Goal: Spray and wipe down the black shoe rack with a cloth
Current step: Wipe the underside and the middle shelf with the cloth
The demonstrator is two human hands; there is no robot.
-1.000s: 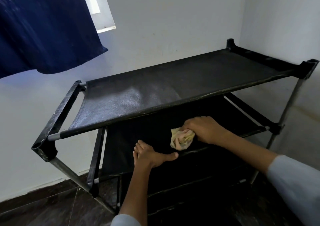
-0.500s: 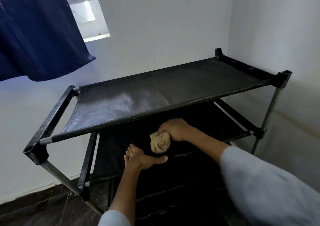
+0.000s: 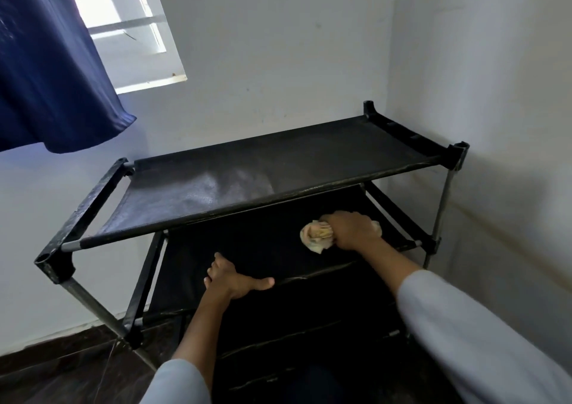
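One black shoe rack (image 3: 247,183), standing in a room corner with its back to one white wall (image 3: 278,62) and its right end near another. Frame: black plastic corner joints and side rails, joined by grey metal tubes that show bare at the joints and legs. Shelves: black fabric sheets stretched between the bars. Three tiers can be counted — the top shelf (image 3: 309,155), the second shelf (image 3: 247,248) directly under it, and a lower shelf front edge below; anything further down is too dark to tell. The top shelf has a fine grained texture and carries a paler, shiny patch left of centre.

One cloth (image 3: 315,236), pale yellow-cream, crumpled into a rough ball, lying on the second shelf toward its right end, under the front bar of the top shelf.

Two hands, bare, each with a light grey sleeve (image 3: 479,341) behind it. The right hand (image 3: 353,230) sits on top of the cloth with its fingers curled round the wad, bunching it against the shelf fabric. The left hand (image 3: 232,279) rests flat on the front edge of the second shelf, left of the cloth and well apart from it — fingers straight and close together, thumb stretched out to the right along the bar, gripping nothing.

One window (image 3: 133,41), upper left, bright. One dark blue curtain (image 3: 46,78), hanging over its left part, hem loose. Floor (image 3: 62,379): dark and glossy.
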